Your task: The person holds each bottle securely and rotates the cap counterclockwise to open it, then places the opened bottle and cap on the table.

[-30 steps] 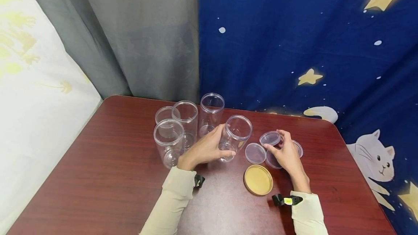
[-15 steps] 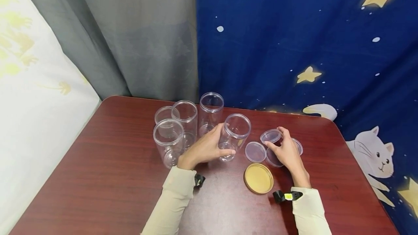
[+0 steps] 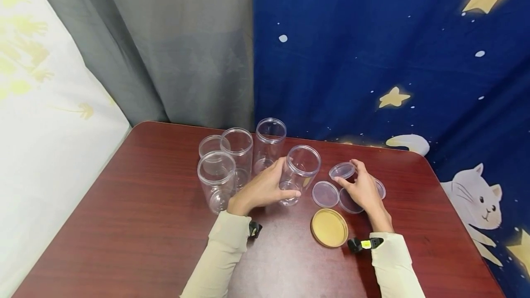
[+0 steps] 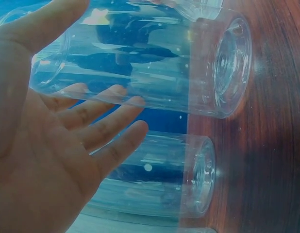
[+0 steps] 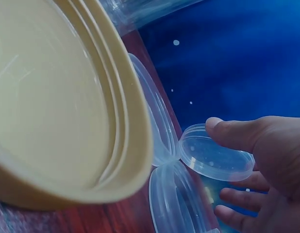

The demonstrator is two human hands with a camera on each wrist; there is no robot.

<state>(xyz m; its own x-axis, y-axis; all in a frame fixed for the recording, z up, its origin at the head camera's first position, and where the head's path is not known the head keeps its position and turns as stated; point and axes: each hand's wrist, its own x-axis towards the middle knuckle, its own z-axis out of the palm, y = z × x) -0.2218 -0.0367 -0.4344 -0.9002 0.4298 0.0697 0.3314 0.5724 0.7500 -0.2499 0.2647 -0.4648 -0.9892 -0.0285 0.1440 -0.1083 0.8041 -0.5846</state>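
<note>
My left hand (image 3: 265, 186) holds an upright clear plastic jar (image 3: 301, 178) near the table's middle, thumb along the near side and fingers on the far side. Through the clear wall of this jar (image 4: 140, 58) the left wrist view shows the fingers lightly bent. To the right, my right hand (image 3: 365, 190) pinches a clear round lid (image 3: 342, 170) by its edge, tilted above the other lids. In the right wrist view the thumb lies on top of that lid (image 5: 213, 158). The jar's mouth is uncovered.
Several lidless clear jars (image 3: 216, 183) stand in a group left of the left hand. Under and beside the right hand lie more clear lids (image 3: 325, 194). A gold lid (image 3: 329, 228) lies nearer, inside up. Curtains (image 3: 331, 59) hang behind the reddish-brown table (image 3: 124, 224).
The right hand has risen slightly with the clear lid in its fingers. My left hand and its jar stay in place.
</note>
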